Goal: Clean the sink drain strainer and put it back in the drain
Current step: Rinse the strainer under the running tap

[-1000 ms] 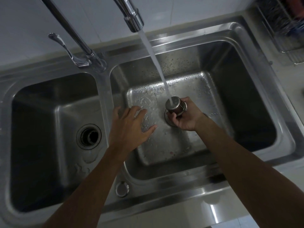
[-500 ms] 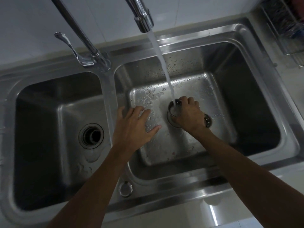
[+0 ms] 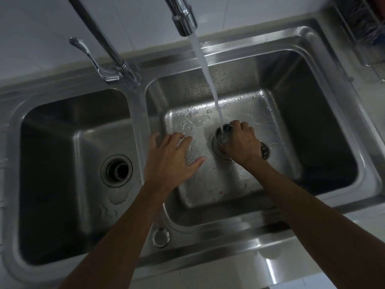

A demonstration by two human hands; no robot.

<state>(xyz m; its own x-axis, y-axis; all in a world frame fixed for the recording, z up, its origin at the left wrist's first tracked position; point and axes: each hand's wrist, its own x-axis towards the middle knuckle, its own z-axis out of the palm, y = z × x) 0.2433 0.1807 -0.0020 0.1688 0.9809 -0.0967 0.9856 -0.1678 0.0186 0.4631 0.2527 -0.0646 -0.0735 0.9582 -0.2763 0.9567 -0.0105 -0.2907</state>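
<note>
Strainer (image 3: 223, 134) gripped by right hand (image 3: 239, 146) under water stream (image 3: 208, 74), over drain (image 3: 217, 151); left hand (image 3: 169, 159) spread, holding nothing.

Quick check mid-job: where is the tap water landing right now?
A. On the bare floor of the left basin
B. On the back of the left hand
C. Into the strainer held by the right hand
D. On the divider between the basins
C: the water stream falls straight into the strainer, which the right hand grips in the right basin; the left hand is spread open off to the side, clear of the stream.
</note>
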